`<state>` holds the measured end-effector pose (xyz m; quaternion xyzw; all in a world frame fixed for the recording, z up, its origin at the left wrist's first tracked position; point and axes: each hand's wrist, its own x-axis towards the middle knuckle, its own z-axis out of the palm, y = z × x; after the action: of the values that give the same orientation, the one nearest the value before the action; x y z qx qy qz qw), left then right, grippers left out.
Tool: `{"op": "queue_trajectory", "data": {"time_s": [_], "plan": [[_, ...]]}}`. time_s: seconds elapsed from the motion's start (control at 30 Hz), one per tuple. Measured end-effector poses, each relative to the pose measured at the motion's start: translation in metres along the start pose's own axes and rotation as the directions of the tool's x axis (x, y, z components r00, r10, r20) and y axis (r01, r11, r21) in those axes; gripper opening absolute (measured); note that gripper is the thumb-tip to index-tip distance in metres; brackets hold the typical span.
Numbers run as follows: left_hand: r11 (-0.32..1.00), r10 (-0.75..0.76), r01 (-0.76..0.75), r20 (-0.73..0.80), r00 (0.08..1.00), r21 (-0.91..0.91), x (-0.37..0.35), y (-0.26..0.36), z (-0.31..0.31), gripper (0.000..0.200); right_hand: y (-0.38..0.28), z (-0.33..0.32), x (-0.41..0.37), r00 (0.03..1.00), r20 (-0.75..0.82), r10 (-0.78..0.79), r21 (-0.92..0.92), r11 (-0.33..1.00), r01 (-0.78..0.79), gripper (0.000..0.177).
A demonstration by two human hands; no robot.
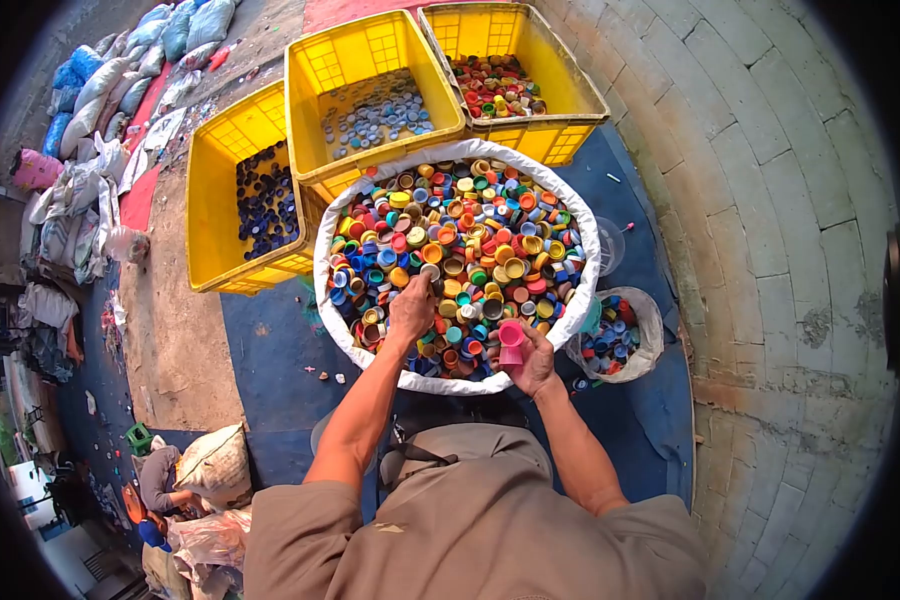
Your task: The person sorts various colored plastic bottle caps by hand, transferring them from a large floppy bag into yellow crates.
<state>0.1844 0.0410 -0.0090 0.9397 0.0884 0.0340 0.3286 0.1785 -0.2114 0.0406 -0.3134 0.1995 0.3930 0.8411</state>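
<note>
A large round white-rimmed sack (582,215) full of mixed-colour plastic bottle caps (470,240) is in front of me. Over the heap, my left hand (413,308) has its fingers pinched at a dull greyish cap (430,271); the fingers partly hide it. My right hand (532,362), near the sack's front rim, is closed around a pink plastic piece (511,342). That piece is narrow at the waist and flares at both ends, like two caps end to end.
Behind the sack, yellow crates hold sorted caps: dark blue in the left crate (205,200), pale blue in the middle crate (305,110), red and orange in the right crate (580,85). A smaller bag (650,330) of caps stands right. Another person (160,480) is lower left.
</note>
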Motion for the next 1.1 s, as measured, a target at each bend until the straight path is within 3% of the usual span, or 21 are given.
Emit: {"op": "queue_trajectory", "data": {"time_s": [0.2,0.3,0.4,0.5,0.53,0.6,0.63,0.67,0.7,0.77,0.9,0.97,1.03,1.1], "plan": [[0.996,-0.055,0.05,0.07,0.996,0.074,0.003,0.001,-0.002,0.051,0.0,0.007,-0.002,1.0,-0.021,0.002,-0.074,0.997,-0.003,0.04],[1.0,-0.014,0.013,0.057,0.998,0.019,0.002,-0.004,-0.003,0.05,0.001,0.008,-0.002,1.0,-0.004,0.01,-0.094,0.996,-0.01,0.04],[1.0,-0.003,0.002,-0.033,0.999,-0.028,0.003,0.002,-0.006,0.047,0.003,0.012,-0.003,1.0,-0.012,0.017,-0.105,0.994,-0.018,0.041],[0.979,-0.05,0.02,-0.145,0.988,-0.201,0.008,-0.002,0.001,0.045,0.004,0.014,0.0,0.999,-0.038,0.033,-0.043,0.998,-0.035,0.043],[0.874,-0.22,0.168,-0.063,0.974,-0.457,0.011,-0.003,0.004,0.032,0.003,0.016,0.0,0.999,-0.034,0.039,0.001,0.999,-0.039,0.045],[0.435,-0.404,0.395,0.217,0.889,-0.809,0.01,0.007,-0.011,0.027,0.001,0.023,0.0,1.0,-0.014,0.02,0.045,0.999,-0.02,0.047],[0.146,-0.419,0.471,0.377,0.826,-0.87,0.011,0.016,-0.021,0.025,-0.001,0.026,0.001,1.0,-0.002,0.01,0.066,0.998,-0.01,0.048],[-0.101,-0.421,0.407,0.41,0.809,-0.908,0.011,0.019,-0.019,0.022,-0.001,0.024,0.003,1.0,0.022,0.012,0.074,0.997,-0.013,0.051],[-0.254,-0.417,0.412,0.483,0.77,-0.875,0.01,0.021,-0.021,0.025,0.0,0.025,0.006,1.0,0.025,0.006,0.09,0.996,-0.009,0.052],[-0.487,-0.237,0.363,0.521,0.82,-0.794,0.008,0.027,-0.023,0.026,0.002,0.024,0.01,1.0,0.029,-0.007,0.122,0.993,0.003,0.053],[-0.596,-0.208,0.35,0.56,0.802,-0.723,0.009,0.028,0.003,0.017,0.004,0.017,0.019,0.997,0.078,-0.024,0.215,0.977,0.007,0.051],[-0.571,-0.309,0.375,0.614,0.726,-0.731,0.011,0.039,0.013,0.014,0.002,0.011,0.025,0.996,0.086,-0.03,0.285,0.959,0.004,0.051],[-0.601,-0.386,0.359,0.653,0.652,-0.714,0.021,0.054,0.017,0.02,-0.006,0.017,0.034,0.997,0.026,-0.078,0.357,0.932,0.064,0.046],[-0.606,-0.37,0.368,0.659,0.655,-0.706,0.046,0.064,0.017,0.029,-0.026,0.025,0.048,0.991,-0.078,-0.106,0.355,0.926,0.127,0.042]]}}
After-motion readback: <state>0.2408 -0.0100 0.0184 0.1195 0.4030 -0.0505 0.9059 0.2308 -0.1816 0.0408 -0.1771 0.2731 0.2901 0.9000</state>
